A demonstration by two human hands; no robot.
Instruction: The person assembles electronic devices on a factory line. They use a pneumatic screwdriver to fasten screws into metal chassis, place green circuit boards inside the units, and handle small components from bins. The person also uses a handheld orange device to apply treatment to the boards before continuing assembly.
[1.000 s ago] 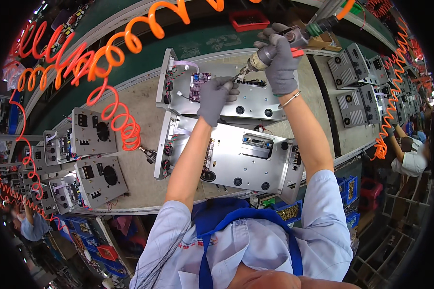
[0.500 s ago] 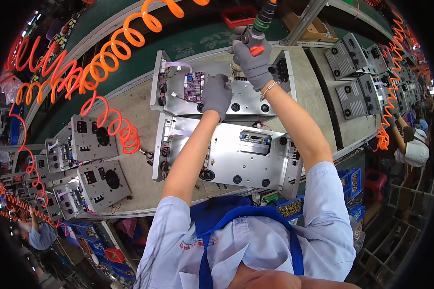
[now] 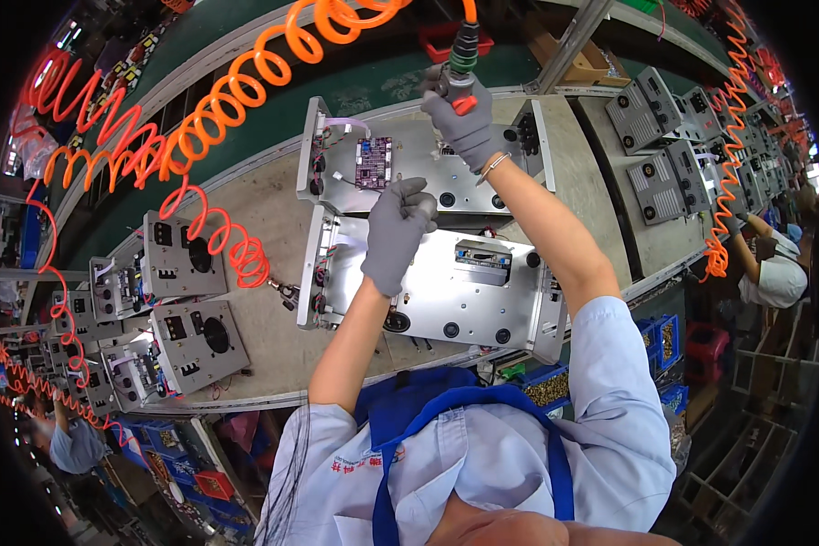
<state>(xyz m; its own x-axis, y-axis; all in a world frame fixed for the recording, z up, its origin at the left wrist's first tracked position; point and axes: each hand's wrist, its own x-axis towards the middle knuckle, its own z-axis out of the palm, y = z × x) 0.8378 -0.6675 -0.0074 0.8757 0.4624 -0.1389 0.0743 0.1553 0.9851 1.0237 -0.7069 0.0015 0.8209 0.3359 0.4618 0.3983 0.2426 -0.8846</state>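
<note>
My right hand (image 3: pixel 465 123), in a grey glove, grips a power screwdriver (image 3: pixel 462 68) with a green-and-black upper end and a red lever. Its tip is hidden behind the hand, above the far silver metal chassis (image 3: pixel 414 155). My left hand (image 3: pixel 398 227), gloved too, hovers over the seam between that chassis and the near metal chassis (image 3: pixel 455 296). Its fingers are curled and pinched together; whatever they hold is too small to tell. Just beyond the left fingers, a purple circuit board (image 3: pixel 373 164) lies on the far chassis, with a ribbon cable running to its side panel.
Orange coiled hoses (image 3: pixel 237 91) hang across the left and top. A second tool (image 3: pixel 287 293) on a hose lies left of the near chassis. Grey finished-looking units (image 3: pixel 196 341) stand left, more units (image 3: pixel 669 187) right. Blue bins (image 3: pixel 669 338) of small parts sit below the bench edge.
My left hand has drawn back toward me, away from beside the circuit board. My right hand and the screwdriver have shifted slightly left. The view has shifted slightly.
</note>
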